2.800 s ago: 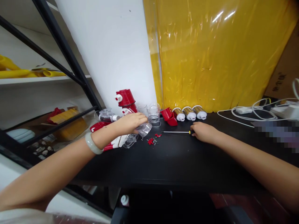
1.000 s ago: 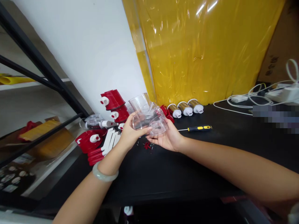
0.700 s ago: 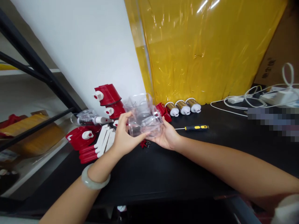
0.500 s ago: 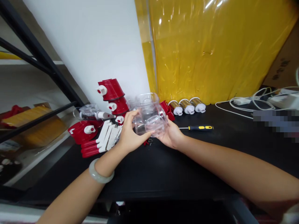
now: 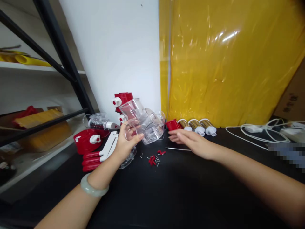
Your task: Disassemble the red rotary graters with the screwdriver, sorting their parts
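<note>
My left hand (image 5: 127, 141) grips a clear plastic housing (image 5: 150, 127) by its round end, tilted above the black table (image 5: 186, 194). To its right, my right hand (image 5: 193, 143) holds nothing, its fingers extended over a screwdriver (image 5: 177, 149) whose handle is hidden. Just behind those fingers lies a red part (image 5: 172, 125). Small red pieces (image 5: 152, 160) and thin screws (image 5: 157, 159) are scattered below the housing. Another clear part (image 5: 128, 160) lies partly behind my left hand.
At the left are red bases (image 5: 87, 141), red-and-white handles (image 5: 91, 160) and a clear assembly (image 5: 98, 122). Stacked red bases (image 5: 124, 98) stand behind. Metal grater drums (image 5: 196, 126) line the yellow-wrapped panel (image 5: 226, 63); white cables (image 5: 252, 133) lie at the right.
My right hand has let go of the clear housing and moved right, over the screwdriver. The housing is now tilted in my left hand alone. The camera view has shifted.
</note>
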A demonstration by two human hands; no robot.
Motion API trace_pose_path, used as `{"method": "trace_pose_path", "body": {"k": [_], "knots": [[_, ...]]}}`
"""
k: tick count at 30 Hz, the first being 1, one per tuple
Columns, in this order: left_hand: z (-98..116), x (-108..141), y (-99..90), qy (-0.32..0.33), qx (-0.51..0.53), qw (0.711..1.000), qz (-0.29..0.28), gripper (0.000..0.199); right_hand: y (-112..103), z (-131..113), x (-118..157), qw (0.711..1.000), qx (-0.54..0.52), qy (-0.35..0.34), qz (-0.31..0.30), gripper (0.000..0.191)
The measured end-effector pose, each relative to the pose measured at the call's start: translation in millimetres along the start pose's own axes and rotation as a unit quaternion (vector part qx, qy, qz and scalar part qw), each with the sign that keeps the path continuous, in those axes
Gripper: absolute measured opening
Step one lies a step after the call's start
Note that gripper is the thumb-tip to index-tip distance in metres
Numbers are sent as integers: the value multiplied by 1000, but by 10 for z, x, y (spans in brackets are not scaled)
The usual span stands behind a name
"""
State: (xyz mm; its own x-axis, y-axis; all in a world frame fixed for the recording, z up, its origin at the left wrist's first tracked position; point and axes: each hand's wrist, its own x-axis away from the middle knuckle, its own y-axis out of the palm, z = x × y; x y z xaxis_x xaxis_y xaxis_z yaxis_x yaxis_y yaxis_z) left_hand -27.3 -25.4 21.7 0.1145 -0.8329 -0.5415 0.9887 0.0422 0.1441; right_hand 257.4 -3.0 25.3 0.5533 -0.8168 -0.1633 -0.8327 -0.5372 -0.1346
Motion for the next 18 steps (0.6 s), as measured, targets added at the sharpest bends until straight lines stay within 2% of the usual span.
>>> {"method": "trace_pose_path", "body": {"k": [2, 3, 5, 7, 11, 13, 15, 18], "knots": [[-14, -20, -37, -3, 14, 1000, 11, 67, -200, 7, 132, 994, 112, -11, -19, 44], [-19, -20, -43, -8, 18, 1000, 16, 66, -266, 19, 194, 965, 258, -30, -40, 43], [-27, -2, -35, -24, 24, 999, 21, 66, -328, 52, 304, 895, 440, -40, -59, 41], [-29, 30, -15, -43, 39, 998, 26, 65, -334, 88, 399, 821, 567, -23, -62, 38], [-11, 90, 21, -84, 75, 993, 31, 59, -411, 212, 572, 676, 736, 21, -29, 29], [-1, 102, 30, -98, 91, 990, 35, 57, -526, 337, 638, 625, 780, 41, -13, 23], [2, 100, 33, -100, 109, 988, 37, 56, -658, 499, 669, 602, 797, 43, -14, 19], [1, 86, 27, -93, 125, 987, 38, 54, -824, 742, 655, 585, 811, 16, -12, 22]]}}
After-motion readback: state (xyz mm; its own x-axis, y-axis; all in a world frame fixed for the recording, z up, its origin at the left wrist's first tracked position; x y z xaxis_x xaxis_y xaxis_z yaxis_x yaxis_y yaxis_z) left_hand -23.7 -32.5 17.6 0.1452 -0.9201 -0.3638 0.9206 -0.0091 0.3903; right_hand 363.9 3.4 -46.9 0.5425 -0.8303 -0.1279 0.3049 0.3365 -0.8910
